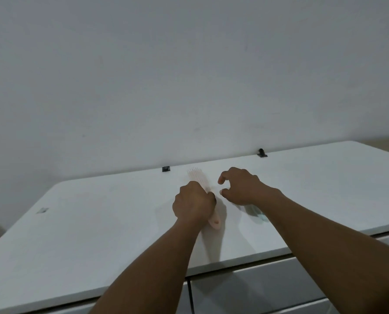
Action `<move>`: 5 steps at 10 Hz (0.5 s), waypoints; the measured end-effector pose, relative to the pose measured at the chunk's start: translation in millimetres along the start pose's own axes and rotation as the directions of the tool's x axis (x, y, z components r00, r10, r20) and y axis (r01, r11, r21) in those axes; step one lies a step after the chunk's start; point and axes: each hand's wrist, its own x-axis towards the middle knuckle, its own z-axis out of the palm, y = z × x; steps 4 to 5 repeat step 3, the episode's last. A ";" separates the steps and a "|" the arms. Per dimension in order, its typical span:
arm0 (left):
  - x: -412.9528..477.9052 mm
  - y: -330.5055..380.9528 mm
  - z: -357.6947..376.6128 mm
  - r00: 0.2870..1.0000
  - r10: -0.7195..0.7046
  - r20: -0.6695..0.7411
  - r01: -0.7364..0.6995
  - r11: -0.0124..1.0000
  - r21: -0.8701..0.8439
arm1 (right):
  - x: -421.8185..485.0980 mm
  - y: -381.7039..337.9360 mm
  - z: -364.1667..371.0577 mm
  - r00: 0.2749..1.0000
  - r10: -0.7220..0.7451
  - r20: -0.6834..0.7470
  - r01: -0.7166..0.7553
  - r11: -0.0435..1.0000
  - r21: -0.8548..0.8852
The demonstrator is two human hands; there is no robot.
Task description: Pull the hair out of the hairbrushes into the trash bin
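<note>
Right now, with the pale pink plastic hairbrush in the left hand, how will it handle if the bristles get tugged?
The pale pink plastic hairbrush looks rigid and probably light. The left hand is fisted round its handle, so it should resist tugging. Its bristles look thin and may flex. The right hand is open beside it.

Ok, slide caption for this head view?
Left hand grips a pale hairbrush over the white tabletop; right hand hovers open beside it.

hairbrush [196, 177]: pale pink, whitish bristles
bench [98, 223]: plain white
wall [189, 64]: plain white
clips [165, 169]: black
</note>
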 end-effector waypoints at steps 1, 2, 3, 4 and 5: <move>2.1 -2.1 2.8 1.000 0.015 -0.019 -0.015 0.999 0.028 | -2.7 1.5 -3.5 1.000 0.001 -0.003 -0.001 1.000 -0.004; 3.7 -2.8 3.2 1.000 0.024 -0.016 -0.024 0.999 0.044 | -6.2 3.8 -9.8 1.000 0.006 -0.001 -0.006 1.000 -0.003; 3.1 -1.5 -3.7 0.999 0.024 -0.030 -0.023 0.999 0.030 | -13.3 4.1 -20.9 1.000 -0.002 -0.009 0.002 1.000 0.013; 3.1 -1.5 -3.7 0.999 0.024 -0.030 -0.023 0.999 0.030 | -13.3 4.1 -20.9 1.000 -0.002 -0.009 0.002 1.000 0.013; 3.1 -1.5 -3.7 0.999 0.024 -0.030 -0.023 0.999 0.030 | -13.3 4.1 -20.9 1.000 -0.002 -0.009 0.002 1.000 0.013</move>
